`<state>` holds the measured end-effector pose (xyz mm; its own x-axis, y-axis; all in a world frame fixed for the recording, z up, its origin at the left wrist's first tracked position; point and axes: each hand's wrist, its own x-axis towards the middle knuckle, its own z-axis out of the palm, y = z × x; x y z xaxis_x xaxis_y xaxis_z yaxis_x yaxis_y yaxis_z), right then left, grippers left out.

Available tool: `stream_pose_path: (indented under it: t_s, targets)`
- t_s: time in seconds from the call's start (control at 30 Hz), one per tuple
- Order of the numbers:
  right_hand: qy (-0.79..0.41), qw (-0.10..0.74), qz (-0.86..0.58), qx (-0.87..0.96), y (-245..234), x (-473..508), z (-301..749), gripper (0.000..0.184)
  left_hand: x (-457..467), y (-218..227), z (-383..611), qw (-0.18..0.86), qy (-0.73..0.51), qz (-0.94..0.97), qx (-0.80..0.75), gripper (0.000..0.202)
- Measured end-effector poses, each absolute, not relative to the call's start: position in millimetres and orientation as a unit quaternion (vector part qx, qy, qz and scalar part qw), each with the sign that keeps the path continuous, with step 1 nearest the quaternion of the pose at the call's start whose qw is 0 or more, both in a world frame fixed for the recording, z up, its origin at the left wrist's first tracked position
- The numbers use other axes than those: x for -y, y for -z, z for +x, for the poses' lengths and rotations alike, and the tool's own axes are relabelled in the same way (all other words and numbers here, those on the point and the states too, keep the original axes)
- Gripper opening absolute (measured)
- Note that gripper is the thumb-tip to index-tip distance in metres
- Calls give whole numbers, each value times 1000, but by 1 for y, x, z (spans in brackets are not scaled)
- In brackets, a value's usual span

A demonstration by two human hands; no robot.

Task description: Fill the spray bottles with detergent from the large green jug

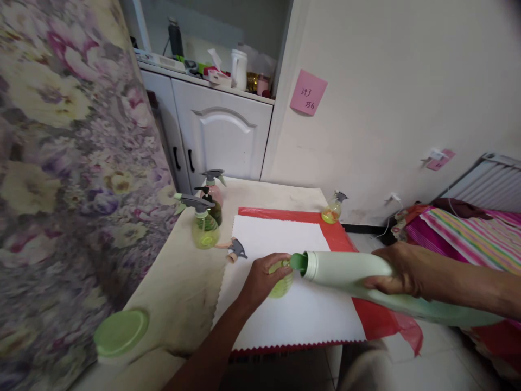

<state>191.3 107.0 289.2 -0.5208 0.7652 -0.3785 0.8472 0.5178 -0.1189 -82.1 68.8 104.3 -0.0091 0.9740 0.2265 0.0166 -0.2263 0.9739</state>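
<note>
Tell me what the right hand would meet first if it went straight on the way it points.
Most likely the left hand, wrapped around the small green bottle at the spout of the large bottle that the right hand holds; depth is uncertain.

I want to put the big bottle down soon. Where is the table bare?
Bare: the white sheet between the loose grey spray head and the small yellow spray bottle; also its near strip, between the left hand gripping the yellow-green bottle and the zigzag edge. Crowded: the three spray bottles at the far left of the cream cloth.
</note>
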Motion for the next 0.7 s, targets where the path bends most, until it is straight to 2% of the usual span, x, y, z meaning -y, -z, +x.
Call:
stream_pose_path:
  t_s: [0.7]
  targets:
    - [150, 143, 473, -856, -293, -104, 188, 58, -69, -103, -82, 428, -551, 566, -440, 24]
